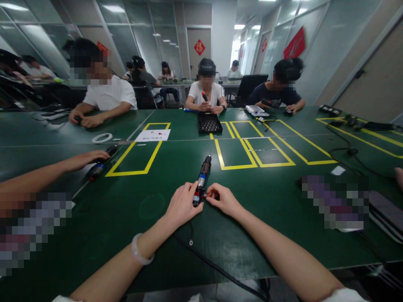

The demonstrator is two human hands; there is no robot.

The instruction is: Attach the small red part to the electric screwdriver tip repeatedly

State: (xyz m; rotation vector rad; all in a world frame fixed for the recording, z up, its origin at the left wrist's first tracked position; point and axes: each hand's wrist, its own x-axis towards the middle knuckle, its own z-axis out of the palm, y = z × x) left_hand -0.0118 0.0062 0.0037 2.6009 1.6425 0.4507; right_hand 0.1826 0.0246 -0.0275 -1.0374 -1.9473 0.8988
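An electric screwdriver (204, 172), black with a blue and silver band, lies on the green table with its bit pointing away from me. My left hand (184, 202) is wrapped round its near end. On the other side, my right hand (224, 199) is closed in a pinch at a small red-orange part (206, 195) beside the screwdriver's body. The fingers partly cover that part, so its kind cannot be made out. A black cable (214, 264) runs across the table beneath my wrists toward the front edge.
Left, a co-worker's hand (90, 158) rests by another electric screwdriver (97, 169). Yellow tape outlines (239, 166) and a paper sheet (153, 134) mark the table. Opposite, a person holds a screwdriver (204, 96) over a black tray (200, 126). Blurred phone-like objects (333, 201) lie right.
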